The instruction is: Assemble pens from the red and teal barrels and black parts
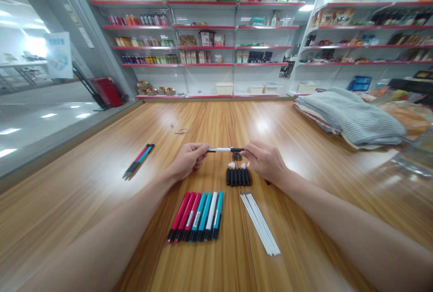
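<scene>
A pen with a white barrel and black end parts (pixel 223 149) is held level above the table between my hands. My left hand (pixel 190 160) pinches its left end, and my right hand (pixel 267 159) grips the black part at the right. Just below lie small dark metal springs (pixel 237 157), partly behind the pen, small white pieces (pixel 232 165) and a row of black pen grips (pixel 238 177). Nearer me are red, blue and white pen barrels (pixel 196 216), side by side. White ink refills (pixel 260 224) lie in a slanting bundle to their right.
Red and blue pens with black grips (pixel 138 161) lie together at the left. A thin ring-like loop (pixel 181 131) sits farther back. Folded striped cloth (pixel 352 116) is piled at the right, by a clear container (pixel 416 152). Stocked shelves (pixel 203 48) stand beyond the table (pixel 209 118).
</scene>
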`<state>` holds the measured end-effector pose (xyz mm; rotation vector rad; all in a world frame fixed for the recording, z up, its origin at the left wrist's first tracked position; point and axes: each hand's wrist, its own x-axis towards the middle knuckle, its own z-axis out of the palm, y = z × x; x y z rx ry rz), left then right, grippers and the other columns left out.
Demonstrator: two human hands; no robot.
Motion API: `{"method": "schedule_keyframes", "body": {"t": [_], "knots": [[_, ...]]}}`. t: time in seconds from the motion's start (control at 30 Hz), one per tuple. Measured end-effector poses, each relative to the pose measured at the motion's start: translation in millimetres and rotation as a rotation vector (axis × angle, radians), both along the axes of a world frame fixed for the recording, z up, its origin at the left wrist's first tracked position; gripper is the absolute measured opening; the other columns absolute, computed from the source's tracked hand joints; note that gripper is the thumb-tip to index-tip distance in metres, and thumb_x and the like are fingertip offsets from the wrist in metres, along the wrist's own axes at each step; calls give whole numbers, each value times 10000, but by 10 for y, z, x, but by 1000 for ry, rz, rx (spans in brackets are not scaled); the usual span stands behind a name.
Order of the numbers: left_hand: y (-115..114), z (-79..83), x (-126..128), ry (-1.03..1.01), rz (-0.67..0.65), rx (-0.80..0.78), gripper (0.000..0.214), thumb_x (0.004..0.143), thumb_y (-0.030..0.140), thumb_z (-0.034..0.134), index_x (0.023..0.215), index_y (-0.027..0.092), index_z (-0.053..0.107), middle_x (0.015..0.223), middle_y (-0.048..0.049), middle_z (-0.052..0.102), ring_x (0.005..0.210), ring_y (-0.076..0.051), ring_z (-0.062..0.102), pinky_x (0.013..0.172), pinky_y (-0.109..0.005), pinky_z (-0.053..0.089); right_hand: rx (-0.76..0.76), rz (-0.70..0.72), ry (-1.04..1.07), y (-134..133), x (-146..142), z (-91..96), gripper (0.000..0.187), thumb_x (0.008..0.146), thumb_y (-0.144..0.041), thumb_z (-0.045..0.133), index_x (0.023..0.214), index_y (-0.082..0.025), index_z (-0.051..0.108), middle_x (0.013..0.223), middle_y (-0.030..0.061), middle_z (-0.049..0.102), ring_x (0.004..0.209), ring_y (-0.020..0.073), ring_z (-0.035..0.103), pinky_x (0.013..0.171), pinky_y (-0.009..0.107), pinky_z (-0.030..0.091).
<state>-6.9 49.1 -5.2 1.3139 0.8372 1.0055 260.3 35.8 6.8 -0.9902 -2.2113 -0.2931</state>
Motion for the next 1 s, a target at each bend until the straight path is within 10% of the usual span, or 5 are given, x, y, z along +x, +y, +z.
{"method": "schedule_keyframes", "body": {"t": [0.43,1.0], "knots": [[-71,85,79,446,331,512,268,837,395,591,775,139,642,603,22,471,537,-81,373,479,-203,263,-88,52,11,-10,24,-41,359,935,-300,459,608,-166,524,568,-14,486,517,86,411,533,259,240],[-97,66,47,594,35,447,505,929,485,393,584,133,501,507,41,351,477,-69,313,476,-217,222,-54,55,73,-33,27,-13,366,964,-295,397,621,-169,425,553,-22,428,502,84,370,528,271,202]]}}
